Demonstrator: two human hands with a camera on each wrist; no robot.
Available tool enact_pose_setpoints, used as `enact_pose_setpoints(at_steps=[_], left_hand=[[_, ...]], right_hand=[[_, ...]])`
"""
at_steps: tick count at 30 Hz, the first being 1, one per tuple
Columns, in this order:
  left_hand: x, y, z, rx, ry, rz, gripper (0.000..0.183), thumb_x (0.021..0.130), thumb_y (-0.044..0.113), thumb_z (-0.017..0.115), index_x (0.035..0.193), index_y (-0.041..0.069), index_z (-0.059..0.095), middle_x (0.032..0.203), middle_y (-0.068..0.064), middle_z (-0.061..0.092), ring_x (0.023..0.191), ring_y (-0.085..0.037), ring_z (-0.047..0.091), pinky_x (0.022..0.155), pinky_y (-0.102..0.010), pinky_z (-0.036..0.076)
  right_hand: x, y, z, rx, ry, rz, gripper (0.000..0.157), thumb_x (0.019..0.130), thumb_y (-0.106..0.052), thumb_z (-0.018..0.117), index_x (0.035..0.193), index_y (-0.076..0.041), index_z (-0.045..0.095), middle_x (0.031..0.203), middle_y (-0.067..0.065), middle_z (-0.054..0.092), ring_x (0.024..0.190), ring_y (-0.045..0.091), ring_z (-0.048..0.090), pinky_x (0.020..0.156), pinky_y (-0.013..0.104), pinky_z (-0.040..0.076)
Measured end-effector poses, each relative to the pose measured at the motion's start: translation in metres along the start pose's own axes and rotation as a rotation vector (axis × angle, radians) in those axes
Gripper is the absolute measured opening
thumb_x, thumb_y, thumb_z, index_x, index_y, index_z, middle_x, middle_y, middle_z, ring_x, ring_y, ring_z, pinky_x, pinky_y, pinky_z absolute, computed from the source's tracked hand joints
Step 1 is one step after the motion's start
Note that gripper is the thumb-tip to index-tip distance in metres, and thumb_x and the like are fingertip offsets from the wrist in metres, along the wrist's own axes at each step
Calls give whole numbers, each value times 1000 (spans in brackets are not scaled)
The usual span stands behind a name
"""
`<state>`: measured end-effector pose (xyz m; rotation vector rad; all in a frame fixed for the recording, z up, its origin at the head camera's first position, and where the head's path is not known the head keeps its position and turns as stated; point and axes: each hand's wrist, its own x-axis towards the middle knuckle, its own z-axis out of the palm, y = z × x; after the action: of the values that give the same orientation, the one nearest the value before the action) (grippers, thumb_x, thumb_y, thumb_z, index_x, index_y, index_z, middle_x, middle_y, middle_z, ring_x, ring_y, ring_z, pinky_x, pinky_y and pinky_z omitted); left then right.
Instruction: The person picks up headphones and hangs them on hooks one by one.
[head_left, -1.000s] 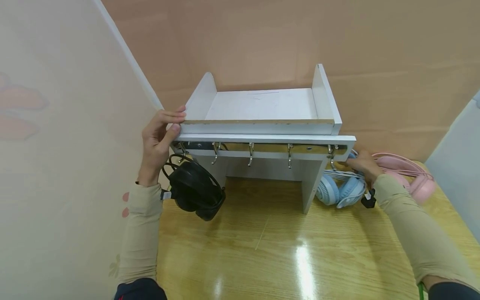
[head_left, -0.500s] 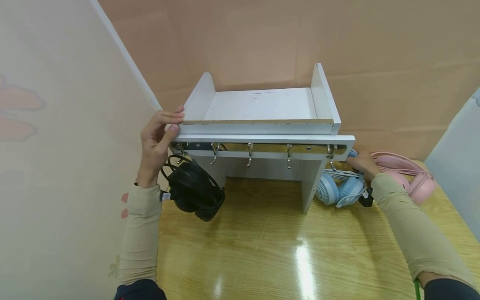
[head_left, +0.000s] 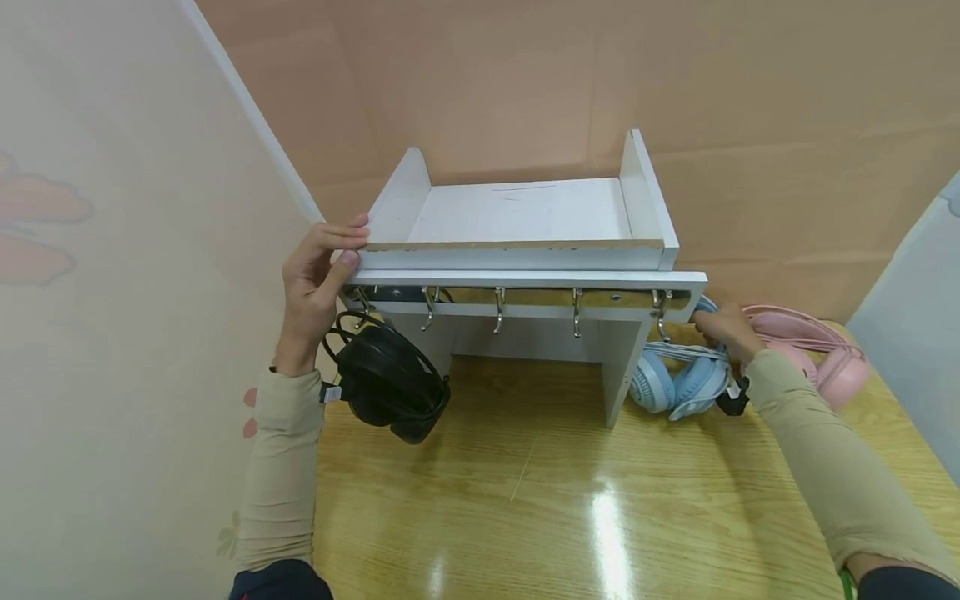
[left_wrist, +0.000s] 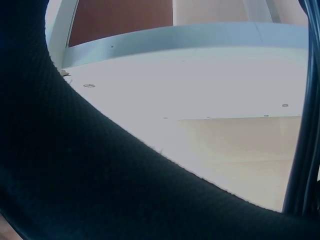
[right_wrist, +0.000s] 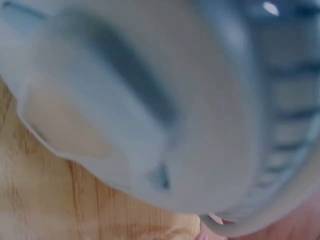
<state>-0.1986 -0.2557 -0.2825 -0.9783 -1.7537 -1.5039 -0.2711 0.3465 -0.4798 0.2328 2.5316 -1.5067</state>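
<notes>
Left forearm: snug beige fabric sleeve (head_left: 285, 467), creased near the elbow, ending in a dark navy cuff (head_left: 281, 581) — small red mark (head_left: 243, 597) on it. Right forearm: matching beige sleeve (head_left: 832, 458), second navy cuff (head_left: 906, 582), thin green cord (head_left: 847, 583) alongside. Small black block (head_left: 733, 402) at right wrist. Both hands (head_left: 317, 279) (head_left: 726, 327) — bare.

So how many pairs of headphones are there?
2. The blue headphones are by the right end of the white rack, held by the right hand. The pink headphones are farther right, partly behind the sleeve. More could be hidden behind the rack.
</notes>
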Motion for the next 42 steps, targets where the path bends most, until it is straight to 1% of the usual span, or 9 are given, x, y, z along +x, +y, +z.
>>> enact_pose_setpoints(at_steps=[6,10,13,17,24,28,31,36,42], left_hand=[[0,3,-4,25,3,-1,17,99,-6,59,108,-19,66,116,-5,76,133,-30,67,124,-48,46],[-1,5,-6,27,7,0,17,99,-6,58,108,-19,65,116,-5,76,133,-30,68,123,-47,48],[0,6,-6,14,9,1,17,99,-7,60,107,-20,66,115,-6,76,133,-30,68,123,-47,47],[1,4,-5,9,7,2,17,100,-5,61,107,-19,66,115,-6,76,133,-31,68,124,-50,46],[1,2,-2,7,8,-5,16,100,-5,61,107,-19,66,115,-5,76,133,-30,68,123,-47,47],[1,1,0,-9,2,-14,15,99,-8,60,107,-20,66,115,-6,75,133,-31,67,121,-45,49],[0,0,0,-14,4,-18,15,99,-9,59,107,-20,66,115,-6,75,133,-32,67,120,-44,51],[-1,0,-1,-8,2,-22,16,99,-7,59,107,-20,66,116,-5,75,134,-31,67,120,-43,51],[0,-1,-1,-3,-1,-11,16,99,-8,58,108,-20,66,116,-4,75,134,-30,67,122,-45,49]], right_hand=[[-3,-12,-2,164,-147,60,36,100,-13,52,65,-21,43,58,-10,38,55,10,33,53,27,32],[-3,-22,-5,199,-244,44,34,105,-14,42,71,-19,41,63,-8,36,57,10,29,55,27,27],[-7,-27,-6,136,-246,44,32,106,-18,40,75,-18,46,67,-8,40,59,9,35,57,26,34],[-12,-33,-8,108,-191,45,33,106,-21,43,73,-20,46,65,-9,41,59,9,38,59,27,36],[-18,-39,-11,281,-151,47,28,109,-17,42,85,-20,57,65,-12,45,57,4,38,55,23,34],[-24,-37,-15,284,-144,25,34,111,-20,39,78,-19,49,65,-10,42,57,10,30,53,32,23],[-26,-34,-17,282,-153,16,34,110,-21,37,78,-18,50,64,-9,41,59,17,22,56,40,14],[-30,-35,-19,358,-162,-19,39,111,-19,36,74,-19,47,61,-9,38,64,22,15,61,40,11],[-33,-38,-20,311,-159,-58,40,111,-16,35,86,-26,64,58,-11,35,62,22,16,59,42,11]])
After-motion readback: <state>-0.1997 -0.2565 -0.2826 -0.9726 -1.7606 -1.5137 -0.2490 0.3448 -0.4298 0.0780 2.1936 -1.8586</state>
